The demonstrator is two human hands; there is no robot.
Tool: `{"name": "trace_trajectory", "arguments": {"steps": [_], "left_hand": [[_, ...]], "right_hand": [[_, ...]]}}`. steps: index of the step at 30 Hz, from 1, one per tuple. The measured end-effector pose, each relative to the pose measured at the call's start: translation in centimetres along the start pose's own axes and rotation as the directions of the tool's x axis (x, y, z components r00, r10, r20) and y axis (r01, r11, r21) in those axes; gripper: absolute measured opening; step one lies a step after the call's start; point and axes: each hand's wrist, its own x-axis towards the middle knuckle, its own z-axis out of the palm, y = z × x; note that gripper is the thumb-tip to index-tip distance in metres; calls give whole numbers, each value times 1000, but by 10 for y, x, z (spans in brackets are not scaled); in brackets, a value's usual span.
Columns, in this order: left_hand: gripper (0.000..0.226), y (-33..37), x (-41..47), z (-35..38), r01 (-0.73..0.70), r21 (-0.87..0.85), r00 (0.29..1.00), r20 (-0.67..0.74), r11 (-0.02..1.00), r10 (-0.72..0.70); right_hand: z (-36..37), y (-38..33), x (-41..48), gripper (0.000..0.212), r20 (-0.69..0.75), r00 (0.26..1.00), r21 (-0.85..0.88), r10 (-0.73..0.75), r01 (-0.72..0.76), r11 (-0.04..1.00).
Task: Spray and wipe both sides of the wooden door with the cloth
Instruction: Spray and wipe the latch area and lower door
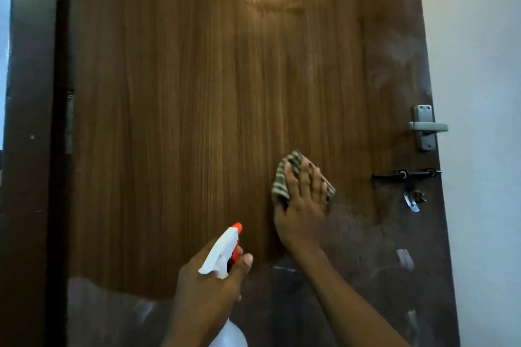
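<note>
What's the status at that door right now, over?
Left hand grips spray bottle. Right hand presses checked cloth on wooden door. Handle, latch off right, not blocking.

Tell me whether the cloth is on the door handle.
No, the right hand presses the cloth flat on the door panel, well apart from the metal handle.

The door [197,121] is warm brown with fine vertical grain streaks, darker brown along its right edge and lower part. A pale yellowish swirl shows at upper centre, and whitish smears mark the bottom. The cloth [282,180] is checked in dark olive and cream. The bottle [222,251] is white with an orange nozzle [236,227] and trigger. At right, the handle [427,127] is grey, the bolt [406,174] is black and the wall [485,65] is off-white. The frame [28,149] at left is dark brown.
</note>
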Motion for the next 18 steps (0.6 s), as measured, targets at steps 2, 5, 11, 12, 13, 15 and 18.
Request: {"name": "trace_trajectory", "arguments": {"steps": [2,5,11,12,13,15,18], "left_hand": [[34,4,2,8,-5,7,1000,22,1000,4],[30,12,0,21,-2,0,999,34,1000,2],[38,28,-9,50,27,-69,996,87,997,-21],[41,32,-9,55,38,-70,995,90,997,-32],[47,34,-8,59,54,-72,994,100,996,-47],[57,42,-8,69,79,-33,990,123,996,-74],[64,50,-10,84,152,54,980,120,987,-158]], "right_hand": [[2,-16,6,70,23,997,7,-76,76,997],[7,-5,-22,70,66,948,1,-312,313,950],[-1,87,-65,69,61,983,-75,-175,179,981],[-6,100,-56,70,59,996,-61,-61,64,996],[-11,110,-46,70,58,998,-37,37,-35,999],[-18,120,-29,70,64,991,0,116,-116,993],[-20,132,-29,70,101,993,-10,57,-57,998]]}}
